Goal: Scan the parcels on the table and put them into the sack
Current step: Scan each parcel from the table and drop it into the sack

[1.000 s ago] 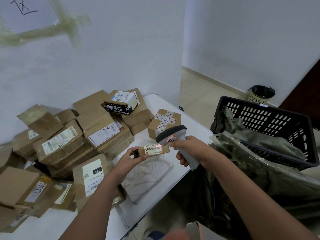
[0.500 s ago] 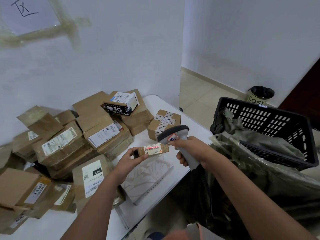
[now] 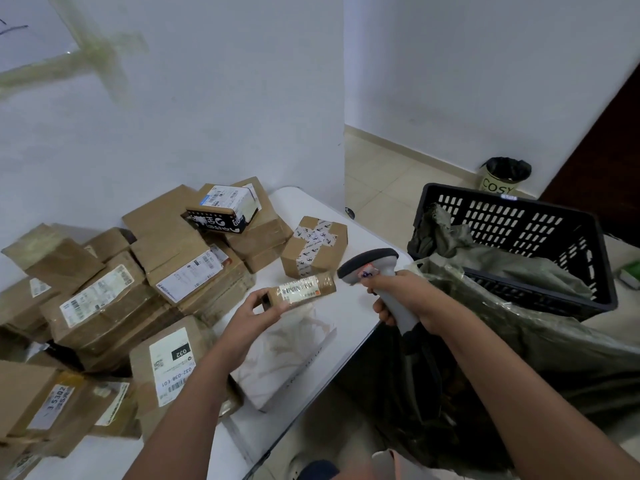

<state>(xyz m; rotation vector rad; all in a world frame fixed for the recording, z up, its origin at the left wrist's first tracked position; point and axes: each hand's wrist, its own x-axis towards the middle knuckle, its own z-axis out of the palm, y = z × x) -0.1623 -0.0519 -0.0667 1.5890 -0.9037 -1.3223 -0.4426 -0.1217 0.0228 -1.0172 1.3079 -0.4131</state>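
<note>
Seen from the head camera, the left hand [image 3: 254, 315] is gripping one end of a small, long brown parcel [image 3: 300, 289], fingers and thumb curled round it, and is holding it just above the white table [image 3: 349, 317] with its barcode label facing up. The right hand [image 3: 403, 294] is clenching the grey handle of a barcode scanner [image 3: 372, 271], whose dark-rimmed head is sitting just beside the parcel's far end and pointing toward it. Under the held parcel a flat white packet [image 3: 287, 362] with a faint leaf pattern is lying near the table's front edge. Beyond it a taped cardboard cube [image 3: 313, 245] is standing alone on the table, apart from the rest. A loose heap of brown parcels [image 3: 114, 306] is filling the left part of the table against the white wall [image 3: 173, 116], many showing white labels, with a black and white box [image 3: 223, 211] resting on top of the pile at the back. On the person's right, the sack [image 3: 519, 327], of dark greenish translucent plastic, is hanging open just beside the table edge, its rim draping over a black slotted crate [image 3: 519, 230]. Farther back on the tiled floor, a small bin [image 3: 502, 176] with a black liner is standing by the wall.
</note>
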